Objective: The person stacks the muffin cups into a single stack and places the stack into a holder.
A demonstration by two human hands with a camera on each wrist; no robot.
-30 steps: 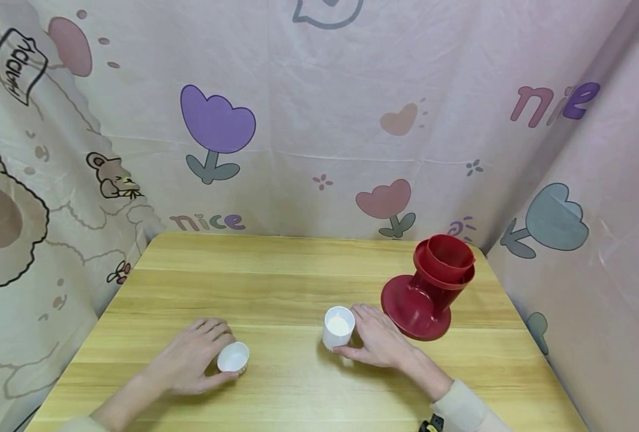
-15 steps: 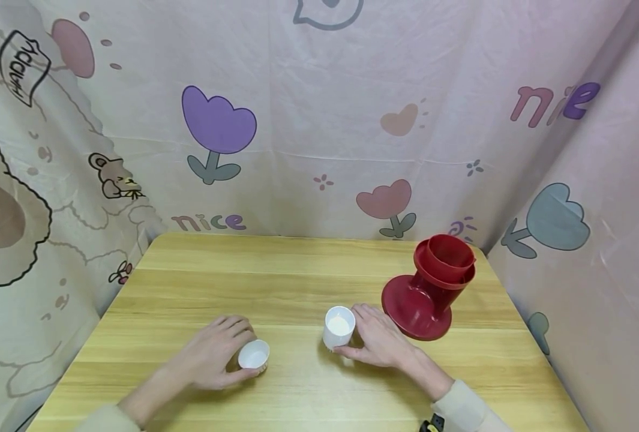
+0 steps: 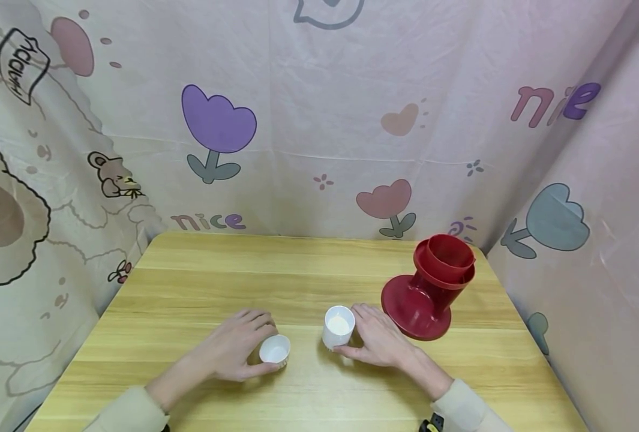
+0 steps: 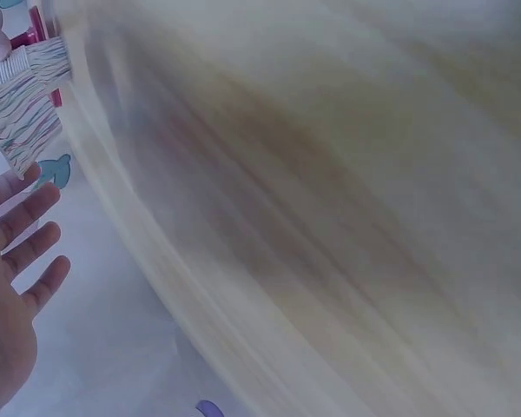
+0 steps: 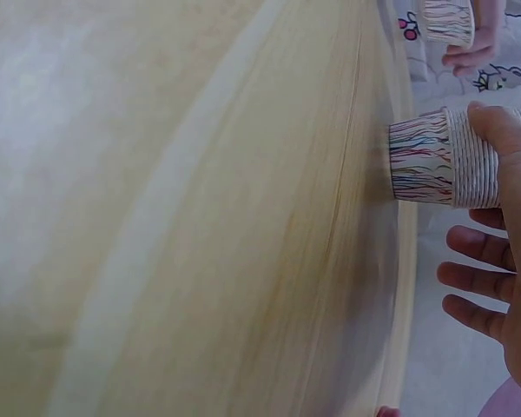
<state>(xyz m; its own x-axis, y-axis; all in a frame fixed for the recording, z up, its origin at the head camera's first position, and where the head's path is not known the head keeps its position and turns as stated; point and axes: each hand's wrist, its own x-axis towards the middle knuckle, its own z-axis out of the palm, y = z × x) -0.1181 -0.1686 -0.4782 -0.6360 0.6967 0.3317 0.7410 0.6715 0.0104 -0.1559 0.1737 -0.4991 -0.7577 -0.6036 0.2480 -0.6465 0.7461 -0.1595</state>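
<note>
In the head view my left hand [image 3: 235,348] holds a small white paper cup [image 3: 275,350] between thumb and fingers, its open top facing up. Wavy coloured lines run down the side of this paper cup [image 4: 22,117] in the left wrist view. My right hand [image 3: 380,341] grips a stack of paper cups [image 3: 338,336] a short way to the right. Several rims of the nested stack [image 5: 421,161] show in the right wrist view, with the thumb on one side and the other fingers spread below. A gap separates the single cup from the stack.
Behind the right hand stands a red plastic piece [image 3: 419,306] with a wide round base and cup-shaped rings on top. Under everything is a light wooden table [image 3: 233,270]. A printed curtain [image 3: 308,120] hangs at the back and sides.
My left hand has moved steadily right and slightly away from me with the paper cup, closing in on the stack. My right hand and its stack stay in place.
</note>
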